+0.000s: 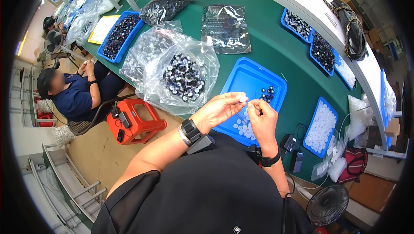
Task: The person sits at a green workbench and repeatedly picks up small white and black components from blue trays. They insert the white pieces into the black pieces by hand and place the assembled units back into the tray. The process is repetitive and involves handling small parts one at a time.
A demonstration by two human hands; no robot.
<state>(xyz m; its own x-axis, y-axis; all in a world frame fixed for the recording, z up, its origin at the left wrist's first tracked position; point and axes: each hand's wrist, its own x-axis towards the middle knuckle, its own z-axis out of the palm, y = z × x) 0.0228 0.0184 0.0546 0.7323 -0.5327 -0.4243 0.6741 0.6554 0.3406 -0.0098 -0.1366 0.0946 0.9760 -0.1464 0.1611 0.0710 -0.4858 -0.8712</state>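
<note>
My left hand pinches a small white round piece between thumb and fingertips. Close beside it, my right hand has its fingers curled in a pinch; whatever they grip is too small to make out. Both hands are over a blue tray. Dark glossy beads sit in the tray by my right hand, and pale translucent discs are scattered in its near part, partly hidden by my hands. Left of the tray, an opened clear plastic bag is heaped with dark and clear round pieces.
A blue tray of white pieces is at right, near black adapters. More filled trays line the back right. A flat dark plastic packet lies farther back. Left are a red stool and a seated co-worker.
</note>
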